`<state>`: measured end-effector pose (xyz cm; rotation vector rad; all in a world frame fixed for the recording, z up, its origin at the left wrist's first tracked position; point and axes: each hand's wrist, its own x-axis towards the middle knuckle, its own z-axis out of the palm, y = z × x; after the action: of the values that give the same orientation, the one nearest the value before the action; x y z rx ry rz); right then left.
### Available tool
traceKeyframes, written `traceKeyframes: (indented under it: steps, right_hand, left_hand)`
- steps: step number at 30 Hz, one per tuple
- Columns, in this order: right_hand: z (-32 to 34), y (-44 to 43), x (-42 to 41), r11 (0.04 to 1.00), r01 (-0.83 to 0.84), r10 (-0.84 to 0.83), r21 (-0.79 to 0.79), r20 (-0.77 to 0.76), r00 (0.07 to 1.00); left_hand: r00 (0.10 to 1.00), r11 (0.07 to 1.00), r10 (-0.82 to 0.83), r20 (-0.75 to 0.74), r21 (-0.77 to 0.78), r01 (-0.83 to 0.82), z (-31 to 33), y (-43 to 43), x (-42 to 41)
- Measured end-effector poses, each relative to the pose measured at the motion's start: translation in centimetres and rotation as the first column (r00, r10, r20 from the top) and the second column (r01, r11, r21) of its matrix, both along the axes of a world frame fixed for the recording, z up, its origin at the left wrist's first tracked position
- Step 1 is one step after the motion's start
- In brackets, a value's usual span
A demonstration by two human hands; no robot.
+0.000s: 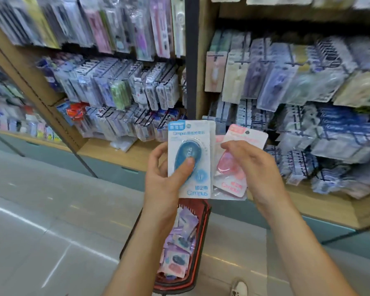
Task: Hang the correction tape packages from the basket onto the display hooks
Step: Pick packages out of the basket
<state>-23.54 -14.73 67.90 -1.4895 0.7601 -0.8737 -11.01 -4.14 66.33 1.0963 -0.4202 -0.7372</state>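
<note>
My left hand (167, 176) grips a blue correction tape package (189, 144), thumb pressed on its blister, upright at chest height in front of the shelves. My right hand (250, 165) holds a pink correction tape package (247, 135) just to the right, its fingers curled over the front; the pink pack partly overlaps behind the blue one. Below my arms a red basket (202, 238) on the floor holds several more purple and pink packages (184, 233). Display hooks (329, 133) loaded with blue packs stand at the right.
Wooden shelving with hook rows full of hanging stationery packs fills the left bay (115, 86) and right bay (286, 73). A dark upright post (191, 60) divides them. The wooden shelf ledge (320, 201) juts out at the right. A shoe (239, 288) shows on the tiled floor.
</note>
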Motion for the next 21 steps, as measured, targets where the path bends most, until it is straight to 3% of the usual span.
traceKeyframes:
  steps: [5,15,21]
  right_hand:
    - [3.2,-1.7,-3.8,0.991,0.052,-0.055,-0.125,-0.021,0.998]
    - [7.1,-8.4,-17.6,0.992,-0.067,0.074,-0.108,0.062,0.995]
    - [9.2,-14.0,-26.7,0.941,0.032,-0.03,-0.337,0.011,0.999]
  left_hand:
    - [0.975,0.99,-0.138,0.172,-0.013,0.142,2.6,-3.1,-3.7]
    - [0.901,0.95,-0.265,0.343,-0.07,0.306,4.6,-12.8,-17.7]
    - [0.824,0.883,-0.396,0.406,-0.078,0.462,7.9,-18.9,-24.6]
